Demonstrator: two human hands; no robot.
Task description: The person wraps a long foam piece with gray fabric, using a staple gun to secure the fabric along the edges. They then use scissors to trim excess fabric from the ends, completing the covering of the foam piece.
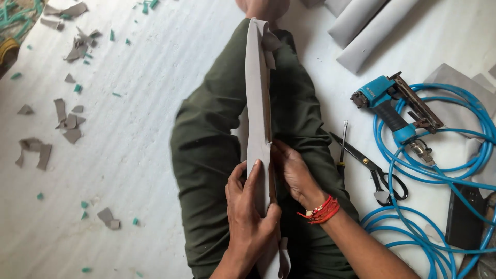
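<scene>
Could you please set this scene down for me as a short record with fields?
Left hand: grips the long grey strip near its lower end
Right hand: presses the strip's right edge; red thread bracelet on the wrist
Support: strip lies along the leg in dark green trousers
Right side: blue pneumatic stapler, blue air hose, black scissors
Left side: grey scraps on the white floor
</scene>
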